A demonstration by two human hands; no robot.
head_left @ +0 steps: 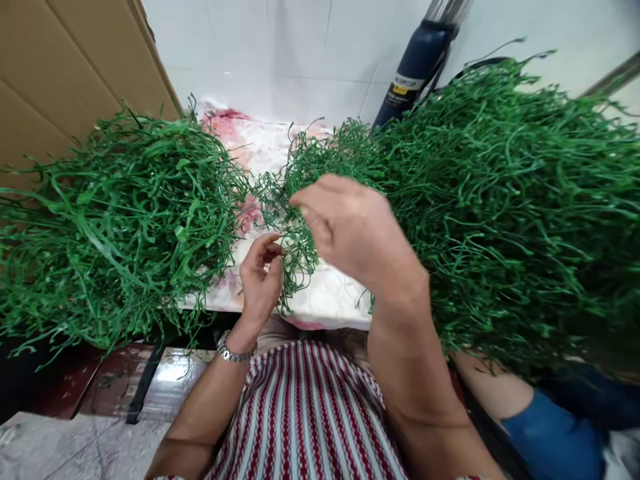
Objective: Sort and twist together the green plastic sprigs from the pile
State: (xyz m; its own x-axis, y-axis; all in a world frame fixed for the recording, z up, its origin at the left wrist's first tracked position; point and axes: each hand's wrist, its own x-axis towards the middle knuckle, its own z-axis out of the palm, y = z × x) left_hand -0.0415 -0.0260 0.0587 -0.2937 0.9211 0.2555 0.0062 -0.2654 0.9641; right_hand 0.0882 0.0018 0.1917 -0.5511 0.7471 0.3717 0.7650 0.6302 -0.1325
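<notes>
My left hand (260, 277), with a metal watch on its wrist, is curled and pinches thin green plastic strands (295, 250) at the table's near edge. Raised just above and to the right, my right hand (350, 230) has its fingers pressed together on the same bunch of strands. A large heap of green strands (510, 200) fills the right side of the view. Another big heap (115, 220) lies on the left. Between them shows a table covered with a pink and white flowered cloth (330, 300).
A folded cardboard box (65, 73) leans at the back left. A dark blue flask (415, 70) stands behind the right heap against the white tiled wall. Another person's leg in blue cloth (540, 427) shows at the lower right.
</notes>
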